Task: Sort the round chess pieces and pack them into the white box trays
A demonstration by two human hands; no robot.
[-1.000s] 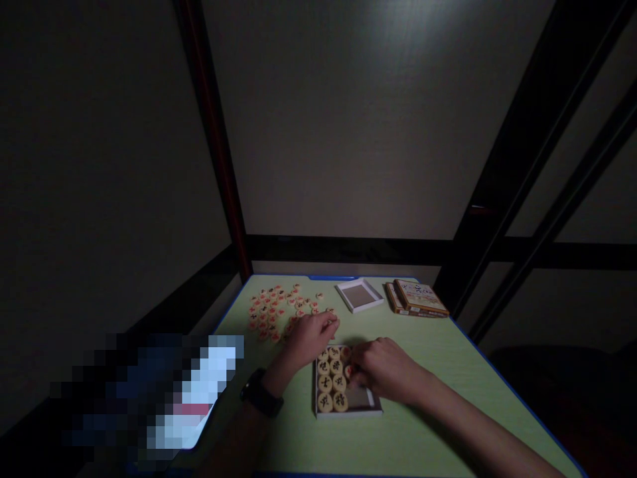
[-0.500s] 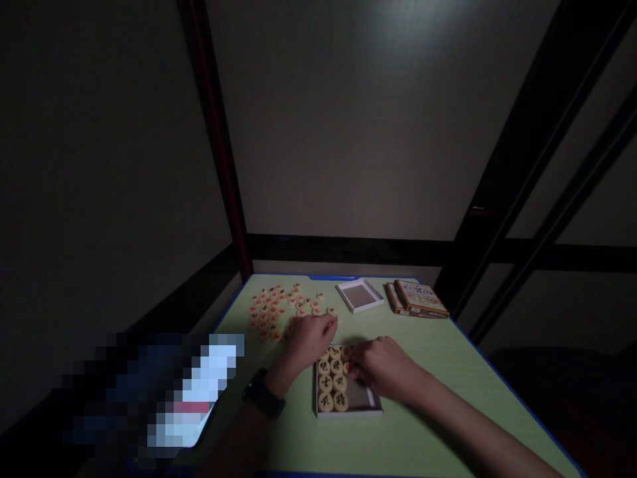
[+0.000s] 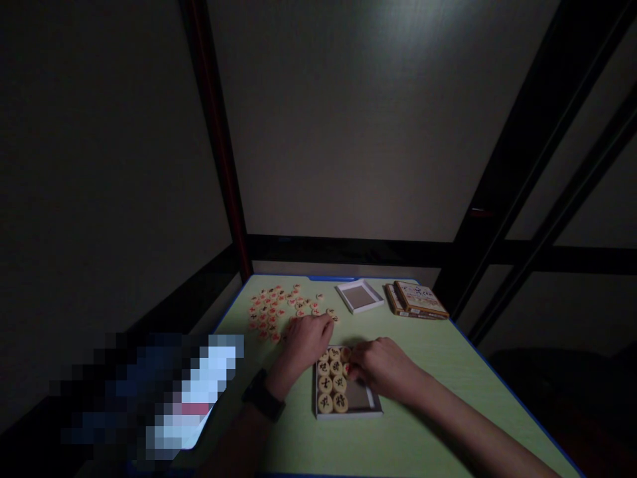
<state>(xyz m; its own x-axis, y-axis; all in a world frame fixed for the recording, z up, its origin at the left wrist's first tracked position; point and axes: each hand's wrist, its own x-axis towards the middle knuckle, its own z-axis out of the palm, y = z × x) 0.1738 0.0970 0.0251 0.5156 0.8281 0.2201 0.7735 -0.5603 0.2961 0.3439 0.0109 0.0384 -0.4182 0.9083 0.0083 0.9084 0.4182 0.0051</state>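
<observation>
My left hand (image 3: 309, 337), with a dark watch on its wrist, is closed with fingers curled down. Its fingertips are beside a round xiangqi piece (image 3: 332, 315) on the table, and what they hold is hidden. My right hand (image 3: 382, 367) reaches over the shallow open box (image 3: 348, 415). Its fingers pinch a small red-marked xiangqi piece (image 3: 347, 369) against the other pieces. Two columns of larger black-marked pieces (image 3: 340, 384) lie flat along the box's left side. Bare brown box bottom shows on the right.
Many loose pieces (image 3: 271, 310) are scattered over the far left of the green table (image 3: 418, 438). A white box lid or tray (image 3: 359, 296) lies at the back. Stacked printed boxes (image 3: 421, 299) stand at the back right. A blurred-out bright screen (image 3: 199, 392) is at the left edge.
My left hand has shifted very slightly left, so the piece by its fingertips shows more. My right hand stays at the same spot in the box.
</observation>
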